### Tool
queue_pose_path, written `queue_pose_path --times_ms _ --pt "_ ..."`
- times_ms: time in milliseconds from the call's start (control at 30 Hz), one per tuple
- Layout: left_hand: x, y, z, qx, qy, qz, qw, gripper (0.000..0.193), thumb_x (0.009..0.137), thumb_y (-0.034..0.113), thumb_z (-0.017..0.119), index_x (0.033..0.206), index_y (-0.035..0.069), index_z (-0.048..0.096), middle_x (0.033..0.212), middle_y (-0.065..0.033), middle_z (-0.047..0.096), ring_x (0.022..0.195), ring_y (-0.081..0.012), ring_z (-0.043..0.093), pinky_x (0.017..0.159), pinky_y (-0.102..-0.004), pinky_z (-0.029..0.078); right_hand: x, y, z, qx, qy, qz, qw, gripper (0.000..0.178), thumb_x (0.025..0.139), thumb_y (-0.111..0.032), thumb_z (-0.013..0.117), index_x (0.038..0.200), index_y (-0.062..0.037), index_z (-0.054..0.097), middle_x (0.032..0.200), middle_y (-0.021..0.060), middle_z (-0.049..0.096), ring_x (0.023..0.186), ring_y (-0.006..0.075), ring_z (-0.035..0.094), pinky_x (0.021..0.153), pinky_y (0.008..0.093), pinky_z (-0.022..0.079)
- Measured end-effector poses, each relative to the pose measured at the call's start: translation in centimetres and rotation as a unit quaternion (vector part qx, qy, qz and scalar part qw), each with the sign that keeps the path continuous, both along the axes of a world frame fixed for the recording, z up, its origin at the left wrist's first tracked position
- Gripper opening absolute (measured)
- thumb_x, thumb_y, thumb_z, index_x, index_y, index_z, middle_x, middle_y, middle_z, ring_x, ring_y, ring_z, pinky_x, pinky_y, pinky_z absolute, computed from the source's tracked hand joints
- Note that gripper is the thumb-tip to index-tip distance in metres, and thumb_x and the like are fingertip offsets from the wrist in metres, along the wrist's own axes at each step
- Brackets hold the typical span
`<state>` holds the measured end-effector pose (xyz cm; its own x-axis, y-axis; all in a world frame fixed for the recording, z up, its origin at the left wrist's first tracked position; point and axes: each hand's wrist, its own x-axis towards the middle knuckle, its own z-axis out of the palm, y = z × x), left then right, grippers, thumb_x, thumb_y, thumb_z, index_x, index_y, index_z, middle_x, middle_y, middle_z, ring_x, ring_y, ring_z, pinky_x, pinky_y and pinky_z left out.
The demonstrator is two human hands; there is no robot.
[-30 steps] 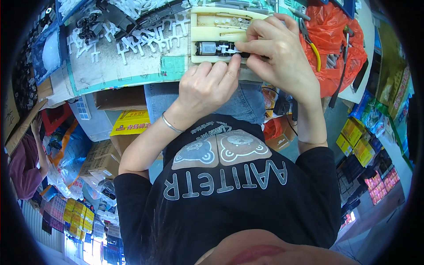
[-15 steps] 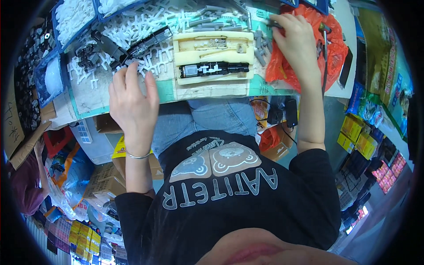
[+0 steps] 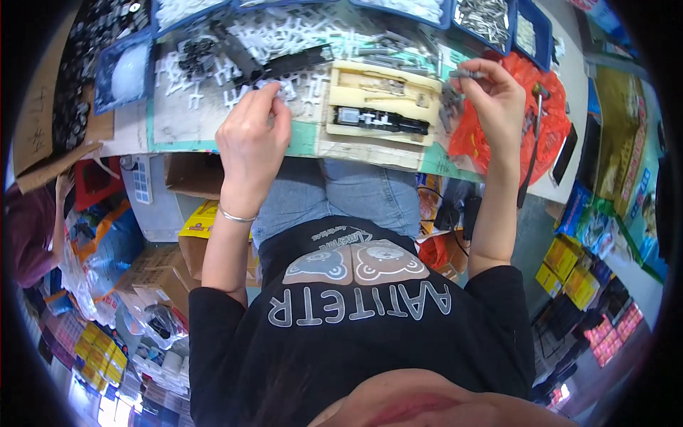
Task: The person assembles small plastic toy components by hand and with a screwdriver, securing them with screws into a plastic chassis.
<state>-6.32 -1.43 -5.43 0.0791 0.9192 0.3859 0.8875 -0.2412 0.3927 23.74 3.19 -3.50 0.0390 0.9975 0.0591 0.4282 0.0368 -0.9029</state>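
Observation:
My left hand (image 3: 250, 135) is over the near edge of a heap of small white plastic parts (image 3: 213, 89), thumb and fingers drawn together. Whatever is at its fingertips blends with the white parts behind. In my right hand (image 3: 496, 99), thumb and forefinger pinch a small grey cylindrical part (image 3: 464, 74), above the left side of a red plastic bag. Between the hands lies a cream-coloured fixture block (image 3: 384, 142). A long black housing with white and silver pieces (image 3: 380, 119) rests in its near slot; the far recess shows bare.
Black housings (image 3: 299, 61) lie on the white heap, with grey cylinders (image 3: 388, 53) behind the fixture. Blue bins (image 3: 487, 21) line the far edge. A screwdriver-like tool (image 3: 535, 132) lies on the red bag (image 3: 551, 117). At far left, another person's arm (image 3: 60, 213) shows.
My view has shifted, so the bench appears farther right. The left fingers, spread before, have come together. My right hand, with the grey part, has come slightly closer to the fixture.

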Motion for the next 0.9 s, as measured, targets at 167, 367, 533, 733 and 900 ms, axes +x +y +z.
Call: queue_pose_path --times_ms 167,367,533,733,900 --pt "-0.1 0.9 0.7 -0.129 -0.359 -0.001 0.924 0.013 0.08 0.002 0.065 0.092 -0.001 0.067 0.073 -0.0038 0.058 0.06 -0.0062 0.053 0.054 -0.0197 0.045 -2.6 -1.0 0.8 -0.177 0.237 0.024 0.955 0.024 0.077 0.007 0.066 0.101 0.0075 0.061 0.094 0.0124 0.066 0.089 0.0183 0.066 0.074 0.024 0.052" --pt "-0.7 0.1 0.7 -0.126 -0.389 -0.016 0.912 0.01 0.086 0.005 0.061 0.094 0.0 0.065 0.081 -0.0062 0.059 0.071 -0.0135 0.058 0.057 -0.0229 0.046 -5.3 -0.9 0.7 -0.096 0.228 0.049 0.968 0.023 0.077 0.008 0.068 0.099 0.0063 0.062 0.102 0.0117 0.062 0.087 0.016 0.064 0.08 0.0249 0.051" --pt "-2.9 -0.7 1.9 -0.044 -0.35 0.011 0.936 0.009 0.086 0.003 0.062 0.095 0.0 0.061 0.084 -0.0107 0.06 0.07 -0.0178 0.059 0.062 -0.0279 0.047 -5.7 -0.9 0.8 -0.066 0.173 0.028 0.982 0.023 0.076 0.009 0.068 0.098 0.0076 0.063 0.099 0.0108 0.064 0.083 0.0133 0.063 0.076 0.022 0.051" --pt "-13.0 1.8 6.5 0.141 -0.183 0.142 0.962 0.008 0.083 0.002 0.064 0.09 0.001 0.065 0.081 -0.0101 0.063 0.069 -0.0171 0.06 0.062 -0.0252 0.047 -6.1 -0.9 -0.1 0.055 0.183 0.075 0.979 0.024 0.075 0.013 0.065 0.098 0.0064 0.062 0.105 0.0131 0.062 0.089 0.0154 0.063 0.078 0.0256 0.053" --pt "-19.2 5.5 6.0 0.06 0.09 0.041 0.993 0.008 0.078 0.007 0.066 0.085 0.005 0.07 0.082 -0.0084 0.065 0.076 -0.0194 0.059 0.068 -0.0287 0.046 -6.9 -0.2 0.9 0.038 0.167 0.103 0.98 0.025 0.076 0.014 0.064 0.099 0.0064 0.062 0.105 0.0119 0.061 0.089 0.0172 0.064 0.077 0.0253 0.054"
